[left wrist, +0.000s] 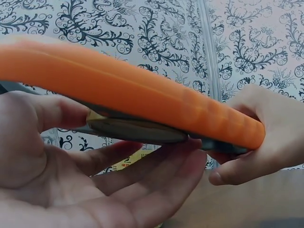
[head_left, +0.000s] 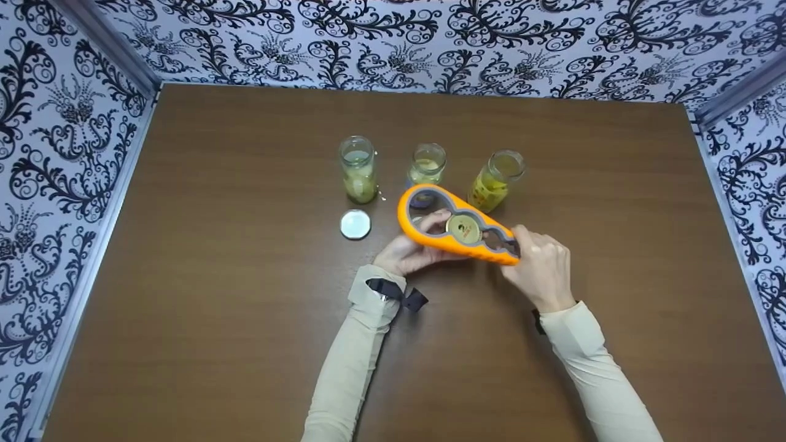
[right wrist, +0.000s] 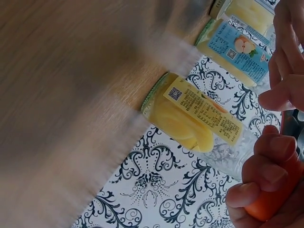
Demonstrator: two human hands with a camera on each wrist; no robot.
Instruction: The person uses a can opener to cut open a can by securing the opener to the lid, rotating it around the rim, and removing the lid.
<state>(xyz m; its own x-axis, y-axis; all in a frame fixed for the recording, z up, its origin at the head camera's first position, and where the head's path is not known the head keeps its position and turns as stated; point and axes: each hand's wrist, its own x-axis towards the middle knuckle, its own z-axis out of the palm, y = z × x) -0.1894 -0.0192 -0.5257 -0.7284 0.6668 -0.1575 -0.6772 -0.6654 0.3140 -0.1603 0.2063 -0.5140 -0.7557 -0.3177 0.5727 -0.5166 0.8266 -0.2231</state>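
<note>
An orange jar opener with grey scalloped inner edges is held in the air above the table. My right hand grips its narrow end, fingers curled round it. A gold jar lid sits in a middle notch of the opener. My left hand pinches that lid, thumb at one edge and fingertips at the other, as the left wrist view shows. Just behind stands an uncapped jar of yellow fruit, its yellow label facing the right wrist camera. The opener partly hides the middle jar.
At the left stands a taller uncapped jar with pale green contents. A white lid lies flat in front of it. The brown table is bordered by patterned walls at the back and both sides.
</note>
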